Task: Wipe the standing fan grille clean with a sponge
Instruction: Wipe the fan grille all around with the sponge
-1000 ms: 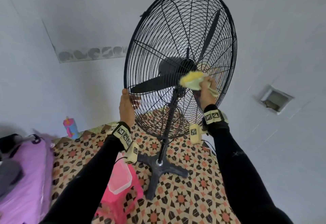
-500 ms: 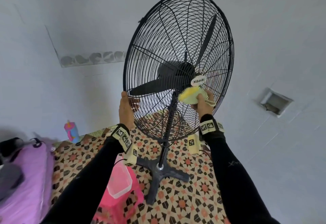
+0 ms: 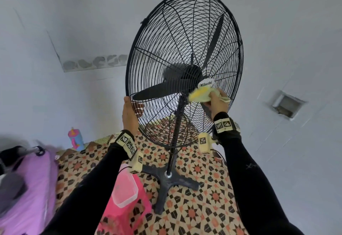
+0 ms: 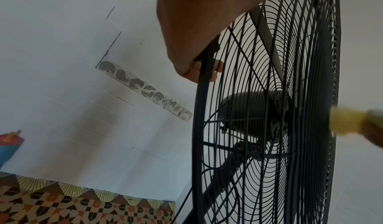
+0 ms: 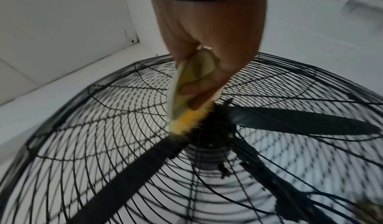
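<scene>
A tall black standing fan with a round wire grille (image 3: 185, 31) fills the middle of the head view, its white badge (image 3: 206, 82) at the hub. My right hand (image 3: 219, 103) grips a yellow sponge (image 3: 199, 95) and presses it on the front grille just below the badge. The right wrist view shows the sponge (image 5: 186, 112) folded in my fingers against the hub wires. My left hand (image 3: 130, 112) holds the grille's left rim, fingers curled round the rim (image 4: 204, 70) in the left wrist view. The sponge (image 4: 346, 121) appears blurred there at the right.
The fan's cross-shaped base (image 3: 170, 179) stands on a patterned floor mat (image 3: 203, 207). A pink stool (image 3: 127, 207) with a clear lid sits under my left arm. A purple bag (image 3: 27, 188) lies left, a small colourful bottle (image 3: 75, 140) by the wall. A wall recess (image 3: 286, 105) is to the right.
My right hand slid the sponge down off the hub, uncovering the white badge, and now it sits just below it. My left hand kept its hold on the rim.
</scene>
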Demonstrator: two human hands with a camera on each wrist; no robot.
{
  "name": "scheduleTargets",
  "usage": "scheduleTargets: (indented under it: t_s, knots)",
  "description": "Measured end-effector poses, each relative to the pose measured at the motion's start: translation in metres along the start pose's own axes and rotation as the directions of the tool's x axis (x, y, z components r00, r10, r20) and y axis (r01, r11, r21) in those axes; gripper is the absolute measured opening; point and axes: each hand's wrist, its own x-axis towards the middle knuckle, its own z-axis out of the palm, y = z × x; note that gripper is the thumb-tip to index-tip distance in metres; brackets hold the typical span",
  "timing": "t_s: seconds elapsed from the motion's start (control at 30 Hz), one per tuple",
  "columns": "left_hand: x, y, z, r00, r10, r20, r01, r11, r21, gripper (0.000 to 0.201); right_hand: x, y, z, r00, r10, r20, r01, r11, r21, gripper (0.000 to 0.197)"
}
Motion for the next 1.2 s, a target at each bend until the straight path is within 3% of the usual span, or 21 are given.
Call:
scheduleTargets:
  t_s: [0.1,0.23,0.3,0.43,0.57,0.63,0.77,0.83,0.97,1.13,1.2]
  knots:
    - [-0.002,0.003,0.001,1.0,0.018,0.001,-0.018,1.0,-0.017,0.103,-0.001,-0.006,0.008,0.988,-0.062,0.141,0.043,0.99,0.134,0.052]
    - [0.012,-0.009,-0.002,1.0,-0.001,0.018,0.002,0.999,-0.032,0.097,-0.005,0.011,0.011,0.997,-0.073,0.003,0.073,0.992,-0.102,0.05]
    - [0.006,-0.004,-0.002,1.0,-0.023,0.003,0.023,0.999,-0.027,0.101,-0.003,0.004,0.01,0.998,-0.055,-0.012,0.053,0.992,-0.118,0.046]
    - [-0.027,0.023,0.005,0.997,0.075,-0.029,-0.076,0.997,-0.031,0.085,0.005,-0.014,0.011,0.98,-0.104,0.168,0.11,0.994,-0.026,0.048]
    - [-0.031,0.031,0.006,0.995,0.093,-0.03,-0.095,0.994,-0.051,0.089,0.0,-0.002,0.018,0.972,-0.21,0.107,0.234,0.91,-0.343,0.047]
    - [-0.03,0.032,0.006,0.996,0.088,-0.031,-0.089,0.994,-0.056,0.097,0.001,-0.004,0.02,0.977,-0.189,0.097,0.212,0.898,-0.384,0.044]
    - [-0.035,0.032,0.005,0.995,0.091,-0.041,-0.093,0.994,-0.05,0.105,0.004,-0.012,0.018,0.988,-0.058,0.141,0.065,0.997,-0.044,0.041]
    - [-0.039,0.036,0.007,0.995,0.087,-0.051,-0.089,0.995,-0.052,0.104,-0.004,0.003,0.013,0.984,-0.053,0.172,0.068,0.994,-0.086,0.046]
    - [-0.038,0.039,0.009,0.997,0.057,-0.059,-0.06,0.997,-0.051,0.097,-0.006,0.017,0.0,0.995,-0.028,0.093,0.049,0.971,-0.233,0.041]
    - [-0.025,0.019,0.007,0.995,0.059,-0.075,-0.063,0.997,-0.048,0.097,-0.002,-0.01,0.01,0.972,-0.048,0.228,0.066,0.995,-0.073,0.039]
    - [-0.015,0.013,0.006,0.998,0.026,-0.063,-0.028,0.999,-0.03,0.1,-0.007,0.001,0.014,0.969,-0.043,0.243,0.09,0.979,-0.185,0.042]
